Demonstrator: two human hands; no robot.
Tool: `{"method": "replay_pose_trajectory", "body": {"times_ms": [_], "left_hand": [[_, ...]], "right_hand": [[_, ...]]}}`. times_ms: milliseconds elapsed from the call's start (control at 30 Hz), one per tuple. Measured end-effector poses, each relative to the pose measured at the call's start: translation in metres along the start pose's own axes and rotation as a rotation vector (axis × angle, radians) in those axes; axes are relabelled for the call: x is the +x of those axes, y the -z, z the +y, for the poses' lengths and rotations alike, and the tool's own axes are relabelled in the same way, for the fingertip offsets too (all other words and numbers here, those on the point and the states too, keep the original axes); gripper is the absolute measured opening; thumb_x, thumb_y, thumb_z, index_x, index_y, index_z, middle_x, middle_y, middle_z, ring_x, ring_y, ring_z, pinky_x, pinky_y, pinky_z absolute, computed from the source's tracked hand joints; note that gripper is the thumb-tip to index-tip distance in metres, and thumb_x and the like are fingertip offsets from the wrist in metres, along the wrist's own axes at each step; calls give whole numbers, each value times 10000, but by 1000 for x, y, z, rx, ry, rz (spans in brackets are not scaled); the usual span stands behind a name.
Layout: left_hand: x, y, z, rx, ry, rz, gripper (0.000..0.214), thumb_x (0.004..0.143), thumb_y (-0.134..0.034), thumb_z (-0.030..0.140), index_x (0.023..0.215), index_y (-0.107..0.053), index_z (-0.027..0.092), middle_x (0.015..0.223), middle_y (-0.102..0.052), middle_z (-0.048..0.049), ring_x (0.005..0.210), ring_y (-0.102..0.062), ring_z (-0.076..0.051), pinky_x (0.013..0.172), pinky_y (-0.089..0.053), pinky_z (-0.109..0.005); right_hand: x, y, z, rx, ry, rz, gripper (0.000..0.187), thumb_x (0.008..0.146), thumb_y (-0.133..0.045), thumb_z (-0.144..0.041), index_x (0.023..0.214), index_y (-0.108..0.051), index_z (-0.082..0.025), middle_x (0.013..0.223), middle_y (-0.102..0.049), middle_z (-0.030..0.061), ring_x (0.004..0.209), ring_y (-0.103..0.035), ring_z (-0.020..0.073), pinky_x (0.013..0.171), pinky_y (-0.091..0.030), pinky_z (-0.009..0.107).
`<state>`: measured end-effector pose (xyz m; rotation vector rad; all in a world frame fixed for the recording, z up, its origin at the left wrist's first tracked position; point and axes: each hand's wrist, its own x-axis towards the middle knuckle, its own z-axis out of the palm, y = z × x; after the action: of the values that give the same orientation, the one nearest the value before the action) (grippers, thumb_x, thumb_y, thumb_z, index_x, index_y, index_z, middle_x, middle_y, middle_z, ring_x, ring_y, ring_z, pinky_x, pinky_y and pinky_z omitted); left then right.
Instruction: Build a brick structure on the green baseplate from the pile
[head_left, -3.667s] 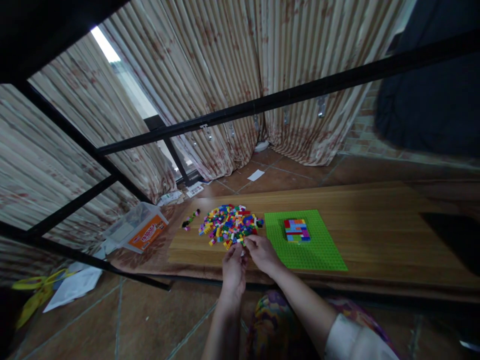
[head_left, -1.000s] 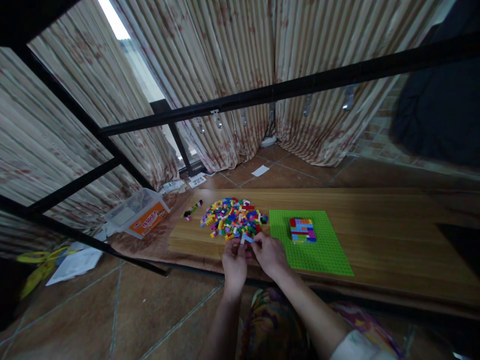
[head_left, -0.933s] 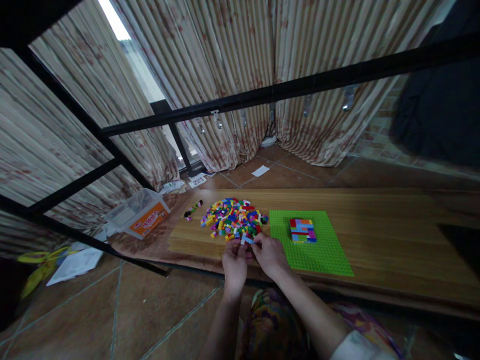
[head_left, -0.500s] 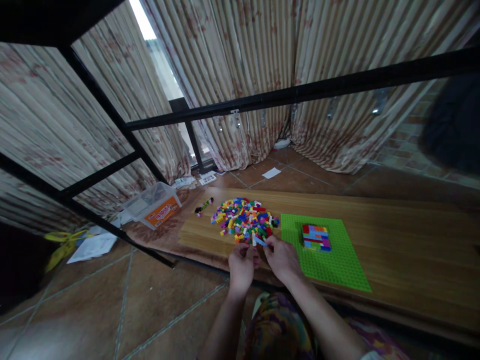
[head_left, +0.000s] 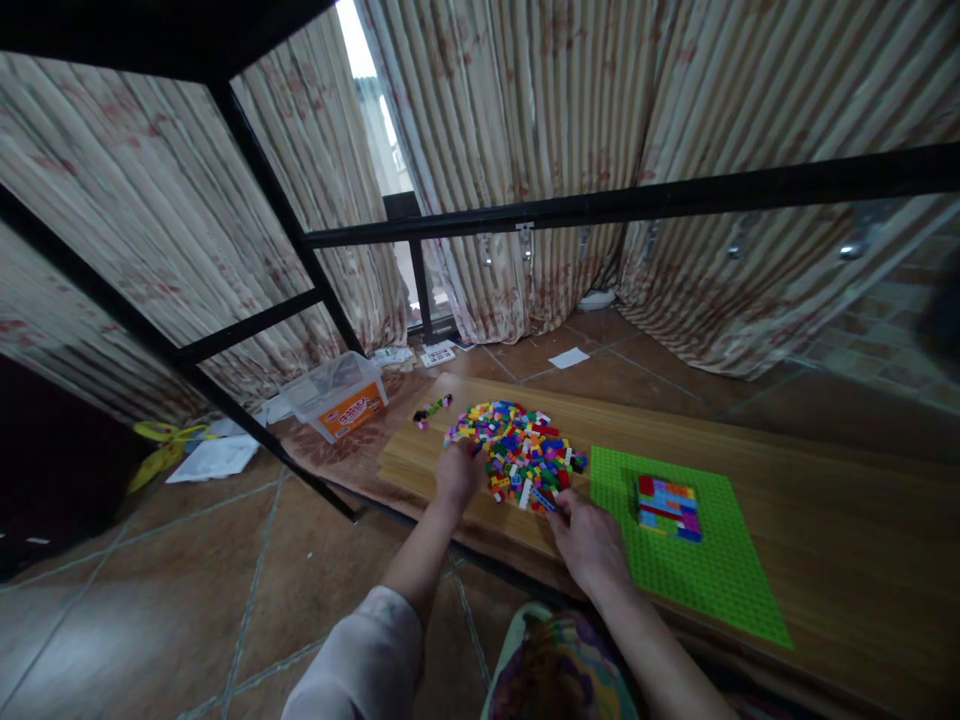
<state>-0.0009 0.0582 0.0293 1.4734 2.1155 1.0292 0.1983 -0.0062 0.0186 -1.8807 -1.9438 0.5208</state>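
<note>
A heap of small coloured toy building bricks (head_left: 517, 440) lies spread on the wooden board. My right hand (head_left: 589, 535) is at the heap's near right side, with thumb and fingers pinched on a long blue brick (head_left: 543, 498). At the heap's left edge is my left hand (head_left: 457, 478), its fingers closed; a small dark bit shows at the tips, too unclear to name. Right of the heap lies a green studded baseplate (head_left: 705, 585). On it sits a flat block of joined bricks (head_left: 667, 508) in red, blue, orange and other colours.
A clear plastic box (head_left: 345, 395) with an orange label stands behind, to the left. A small row of joined bricks (head_left: 433, 408) lies near the board's far left corner. Black metal bars (head_left: 570, 210) cross in front of the curtains. The wooden board (head_left: 847, 520) extends rightward.
My left hand has moved left and away from my right hand, to the heap's left edge. My right hand still holds the blue brick. The whole view has shifted.
</note>
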Motion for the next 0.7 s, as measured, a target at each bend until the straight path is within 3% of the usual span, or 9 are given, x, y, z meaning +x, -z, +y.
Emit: {"method": "replay_pose_trajectory", "body": {"times_ms": [200,700], "left_hand": [[4,-5,4,188,-78,-54,70,753,-615,196,703,-664,198,758,-658,-80,851,-625,-238,776,-426,-299],[1,6,5,382,-125,-144,157,847,-520,195,880,-669,159,900,-684,-93,841,-631,-192,723,-420,-258]], "right_hand": [[0,0,2,5,17,-7,109,859,-546,-235,916,-636,-214,881,-714,44,791,-672,186,667,-417,257],[-1,8,-6,89,-27,-16,113,824,-586,-187,922,-641,-197,926,-706,50,855,-661,187,728,-412,253]]}}
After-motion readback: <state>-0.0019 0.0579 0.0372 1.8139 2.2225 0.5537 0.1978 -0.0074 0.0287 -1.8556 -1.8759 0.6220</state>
